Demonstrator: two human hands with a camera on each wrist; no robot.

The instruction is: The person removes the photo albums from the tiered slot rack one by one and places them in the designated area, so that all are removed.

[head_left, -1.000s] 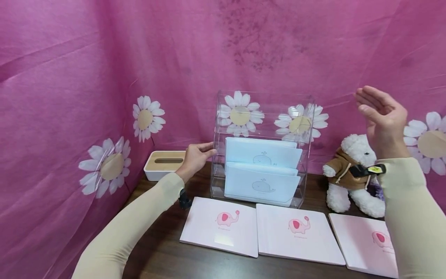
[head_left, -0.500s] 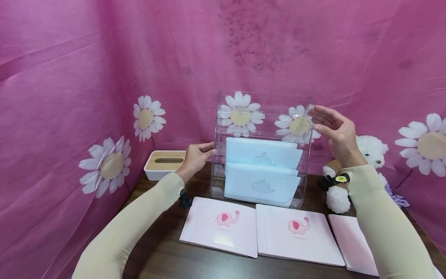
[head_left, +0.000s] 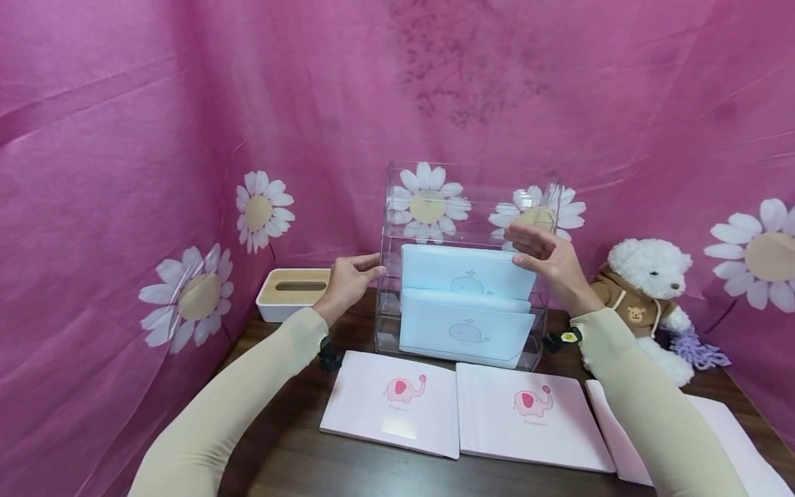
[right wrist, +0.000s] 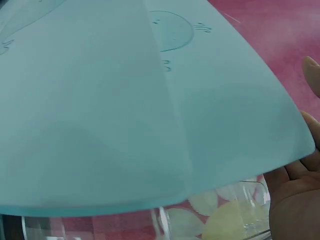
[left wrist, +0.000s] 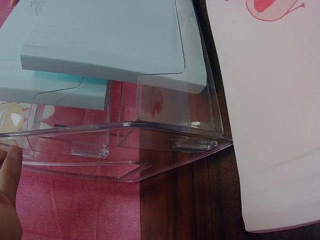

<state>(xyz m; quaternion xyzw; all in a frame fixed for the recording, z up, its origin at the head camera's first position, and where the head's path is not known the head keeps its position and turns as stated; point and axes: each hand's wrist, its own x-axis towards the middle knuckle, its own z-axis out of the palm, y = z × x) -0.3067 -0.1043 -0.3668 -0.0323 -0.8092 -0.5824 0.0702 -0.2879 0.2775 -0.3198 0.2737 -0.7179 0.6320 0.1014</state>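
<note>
Pink elephant booklets (head_left: pixel 497 438) line the worktop (head_left: pixel 348 473) before a clear rack (head_left: pixel 388 324) holding blue booklets (head_left: pixel 428 335); a person's left hand (head_left: pixel 348 284), fingers straight, touches its side, the right hand (head_left: pixel 557 266), thumb spread wide, at the rear one's corner.

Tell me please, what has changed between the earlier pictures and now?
The right hand moved left and down, from high on the right to the upper right corner of the rear whale booklet; whether it already grips this corner is unclear. The left hand stayed at the left side of the clear rack; the elephant booklets and tissue box also stayed in place.
</note>
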